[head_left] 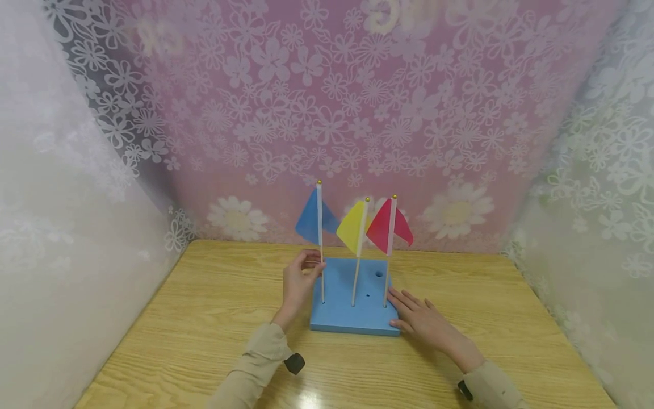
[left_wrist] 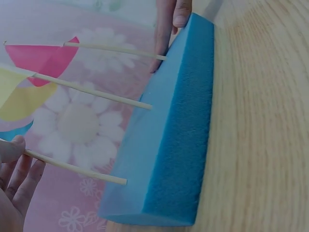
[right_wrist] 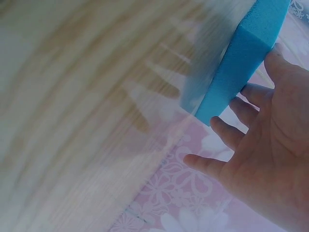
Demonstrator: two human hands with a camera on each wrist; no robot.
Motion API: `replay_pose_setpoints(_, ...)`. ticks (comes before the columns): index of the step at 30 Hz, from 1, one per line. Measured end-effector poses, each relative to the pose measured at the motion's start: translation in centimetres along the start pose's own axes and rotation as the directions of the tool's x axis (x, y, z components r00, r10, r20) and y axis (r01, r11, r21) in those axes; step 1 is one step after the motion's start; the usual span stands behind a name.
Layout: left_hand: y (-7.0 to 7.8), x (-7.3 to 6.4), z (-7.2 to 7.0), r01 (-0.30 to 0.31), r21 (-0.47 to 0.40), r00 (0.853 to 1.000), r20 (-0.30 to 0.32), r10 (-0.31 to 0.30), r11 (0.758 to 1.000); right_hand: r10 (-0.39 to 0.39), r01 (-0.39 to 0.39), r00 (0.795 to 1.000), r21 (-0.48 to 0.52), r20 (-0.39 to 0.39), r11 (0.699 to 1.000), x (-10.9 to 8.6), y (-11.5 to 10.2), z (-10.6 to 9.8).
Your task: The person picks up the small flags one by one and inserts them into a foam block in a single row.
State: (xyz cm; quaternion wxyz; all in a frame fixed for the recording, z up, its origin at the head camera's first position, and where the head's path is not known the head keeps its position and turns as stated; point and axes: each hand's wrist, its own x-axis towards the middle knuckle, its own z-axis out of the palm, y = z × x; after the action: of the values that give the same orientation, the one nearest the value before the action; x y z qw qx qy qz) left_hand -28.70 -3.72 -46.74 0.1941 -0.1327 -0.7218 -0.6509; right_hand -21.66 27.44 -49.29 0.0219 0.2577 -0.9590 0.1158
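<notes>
A blue foam block [head_left: 339,321] lies on the table, with three flags standing in it on thin wooden sticks. The blue flag [head_left: 309,218] is at the left, the yellow flag [head_left: 351,226] in the middle, the red flag [head_left: 380,230] at the right. My left hand [head_left: 298,284] pinches the blue flag's stick [left_wrist: 77,169] between thumb and fingers, below the cloth. Against the block's right side rests my right hand [head_left: 421,321], its fingers spread, as the right wrist view also shows. Two bare holes show in the block's top, a larger hole [head_left: 379,274] and a smaller one.
The wood-grain table [head_left: 204,318] extends around the block. Behind it hangs a pink flower-patterned curtain [head_left: 327,113]. Pale curtains close off the left [head_left: 76,227] and right [head_left: 603,216] sides. Dark bands sit on both wrists.
</notes>
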Motion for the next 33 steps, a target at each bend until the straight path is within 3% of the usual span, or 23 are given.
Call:
replay_pose_setpoints(11, -0.9, -0.6, 0.2, 0.012, 0.039, 1.000, 0.022, -0.013, 0.999, -0.033, 0.032, 0.998, -0.014, -0.049, 0.999, 0.2, 0.0, 0.2)
replay_pose_setpoints(23, -1.0, -1.4, 0.1, -0.018, 0.128, 0.999, 0.048, 0.012, 0.992, -0.012, 0.012, 1.000, -0.018, -0.015, 1.000, 0.1, -0.3, -0.3)
replay_pose_setpoints(33, -1.2, -2.1, 0.2, 0.005, 0.107, 0.999, 0.046, -0.010, 0.994, 0.006, -0.006, 1.000, -0.005, 0.000, 1.000, 0.1, -0.3, -0.2)
